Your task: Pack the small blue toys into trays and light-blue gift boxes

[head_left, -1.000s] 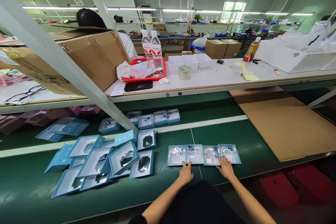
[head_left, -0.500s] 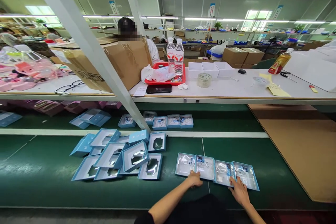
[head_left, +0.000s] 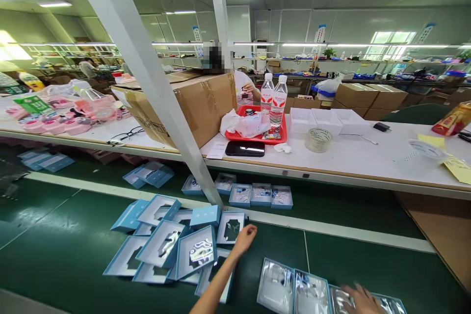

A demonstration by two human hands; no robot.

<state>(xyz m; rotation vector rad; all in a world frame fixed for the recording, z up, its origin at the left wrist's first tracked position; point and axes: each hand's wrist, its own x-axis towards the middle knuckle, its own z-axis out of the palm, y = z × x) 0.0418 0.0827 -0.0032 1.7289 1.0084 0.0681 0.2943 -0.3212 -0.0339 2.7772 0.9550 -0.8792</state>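
Note:
My left hand is just right of a blue-rimmed lid with a clear window, its fingers curled in and nothing visible in them. Whether it touches the lid's edge I cannot tell. Motion blurs my right hand, which is over the row of shallow blue boxes at the lower right. Clear plastic trays fill these boxes; one filled box is at the row's left end, with another filled box beside it. A heap of windowed lids lies left of my left forearm, some overlapping and tilted.
Several small filled boxes line the belt behind a white rail. A slanted white post crosses the view. On the shelf above are a cardboard box, a red tray with bottles, a phone and a tape roll.
My left hand has left the filled boxes and moved left to the lids. My right hand stays over the filled row, now blurred. The view has shifted, putting that row lower in the picture.

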